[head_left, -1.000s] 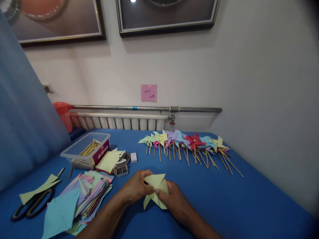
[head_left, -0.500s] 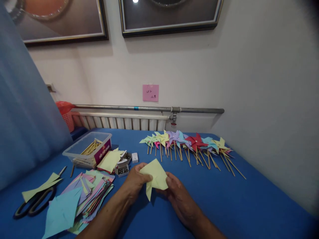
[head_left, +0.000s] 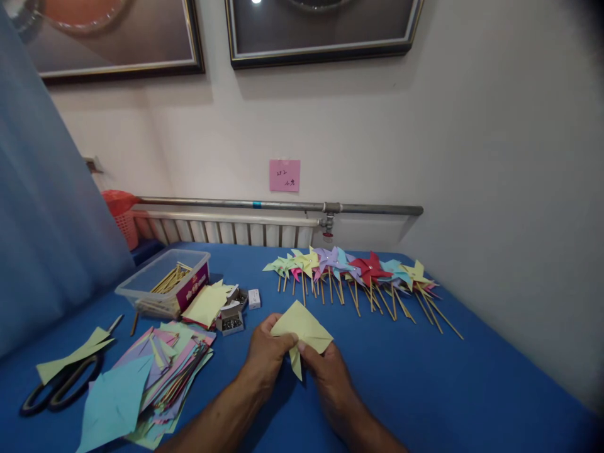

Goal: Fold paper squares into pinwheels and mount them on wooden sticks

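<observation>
A pale yellow paper square (head_left: 302, 319), cut and with one narrow corner hanging down, is held above the blue table. My left hand (head_left: 270, 347) pinches its left side, the thumb lying on the paper near the middle. On the right side, my right hand (head_left: 325, 370) grips the sheet, its thumb close to the other thumb at the centre. Most of the fingers are hidden behind the paper. Ahead and to the left of my hands stand open small boxes of metal pins (head_left: 231, 323) and a closed white box (head_left: 254, 299).
Finished paper pinwheels (head_left: 370, 268) on sticks lie in a row at the back right. At left are a clear plastic tub (head_left: 136, 289) of sticks, yellow paper sheets (head_left: 206, 304), a pile of coloured paper (head_left: 117, 399) and black-handled scissors (head_left: 75, 380). A wall borders the table's right side.
My right thumb has moved left from the paper's right edge to its centre, beside the left thumb. The sheet has turned slightly and shifted a little right.
</observation>
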`<state>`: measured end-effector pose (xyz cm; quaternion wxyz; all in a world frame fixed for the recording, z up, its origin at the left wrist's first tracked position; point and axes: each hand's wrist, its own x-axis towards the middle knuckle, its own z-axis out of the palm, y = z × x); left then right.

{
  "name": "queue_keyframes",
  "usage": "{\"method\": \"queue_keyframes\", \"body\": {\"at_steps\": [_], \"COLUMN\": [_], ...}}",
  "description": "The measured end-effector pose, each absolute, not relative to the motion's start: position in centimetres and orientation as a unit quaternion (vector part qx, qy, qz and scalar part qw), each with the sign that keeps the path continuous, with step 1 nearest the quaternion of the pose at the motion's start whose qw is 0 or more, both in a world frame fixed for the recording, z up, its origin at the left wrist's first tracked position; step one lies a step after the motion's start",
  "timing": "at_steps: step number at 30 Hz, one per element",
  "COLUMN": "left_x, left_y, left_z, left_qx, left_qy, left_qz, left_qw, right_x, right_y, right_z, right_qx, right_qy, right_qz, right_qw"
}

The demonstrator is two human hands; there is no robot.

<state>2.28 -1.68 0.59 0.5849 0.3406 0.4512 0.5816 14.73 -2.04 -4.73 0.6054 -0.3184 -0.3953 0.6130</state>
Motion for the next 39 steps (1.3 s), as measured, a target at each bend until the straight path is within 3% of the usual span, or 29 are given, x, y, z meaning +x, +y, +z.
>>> {"method": "queue_keyframes", "body": {"at_steps": [23, 39], "left_x": [2.8, 2.8], "left_y": [-2.2, -2.0], "left_z": [1.3, 0.8], "left_qx": [0.371, 0.326], "left_qy": [0.471, 0.45], "left_qz": [0.574, 0.591], "left_qw": [0.558, 0.584], "right_x": [14.7, 14.2], "right_y": [-3.4, -3.2], "right_z": [-1.2, -2.6], "right_qx": [-0.362, -0.325], "right_qy": [-0.349, -0.325], "right_qz": [0.651, 0.648], "right_qw": [0.568, 0.608]}}
